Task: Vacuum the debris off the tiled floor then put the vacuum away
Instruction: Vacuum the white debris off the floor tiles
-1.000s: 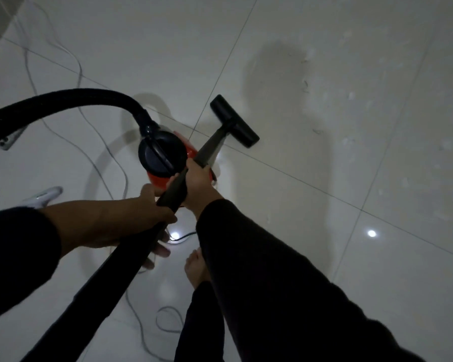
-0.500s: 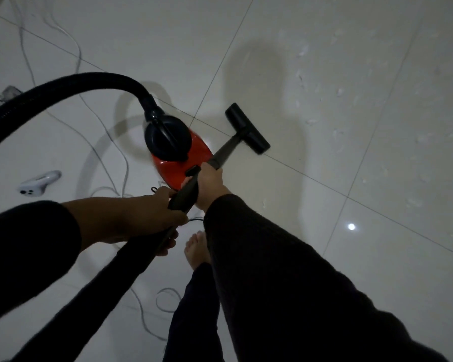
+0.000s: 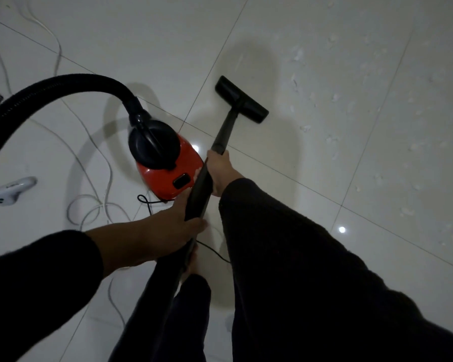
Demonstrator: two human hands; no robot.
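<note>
So the tiled floor [image 3: 324,178] was all pale glossy squares, and the debris [image 3: 332,142] was a scatter of little white flecks over on the right side, past the nozzle. The black hose [image 3: 63,86] arched up from the left edge and curved down into the red vacuum body [image 3: 168,173], which sat on the floor just left of my hands. I had the black wand [image 3: 221,137] running up between both hands: my right hand [image 3: 221,171] was higher up on it, fingers curled round the tube, and my left hand [image 3: 168,231] was lower down, fingers wrapped round the thicker part of the tube near the vacuum body's rear end. The floor head [image 3: 241,103] was down on the tile beyond my right hand, close to the nearest flecks. White cables [image 3: 100,202] looped on the floor left of the vacuum, and a small white controller-looking thing [image 3: 11,190] lay further left.
</note>
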